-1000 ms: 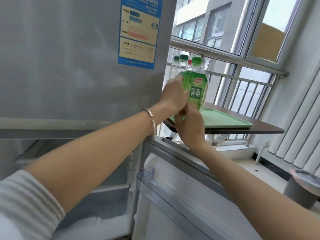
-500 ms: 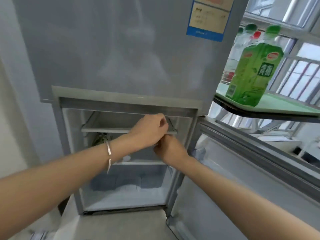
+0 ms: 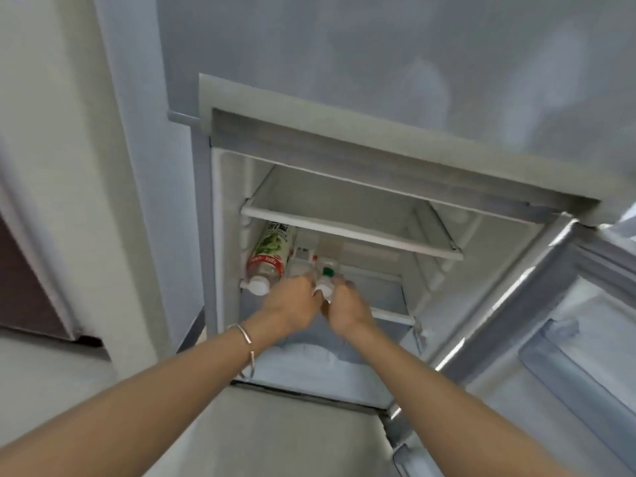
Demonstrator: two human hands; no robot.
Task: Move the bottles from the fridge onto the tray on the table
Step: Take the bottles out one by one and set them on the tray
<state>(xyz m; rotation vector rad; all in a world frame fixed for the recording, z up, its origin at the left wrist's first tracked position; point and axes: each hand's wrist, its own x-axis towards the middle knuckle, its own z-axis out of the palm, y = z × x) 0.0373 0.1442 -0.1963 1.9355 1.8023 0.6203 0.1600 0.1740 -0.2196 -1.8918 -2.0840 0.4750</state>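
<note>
Now both hands have reached a fridge bottle

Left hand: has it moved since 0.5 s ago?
Yes. The left hand has dropped from the upper shelf edge to the bottles on the lower shelf, closing on a clear bottle.

The fridge has a smooth, slightly glossy grey front. Its shelves look white plastic. The bottle is clear plastic with a glossy label.
</note>
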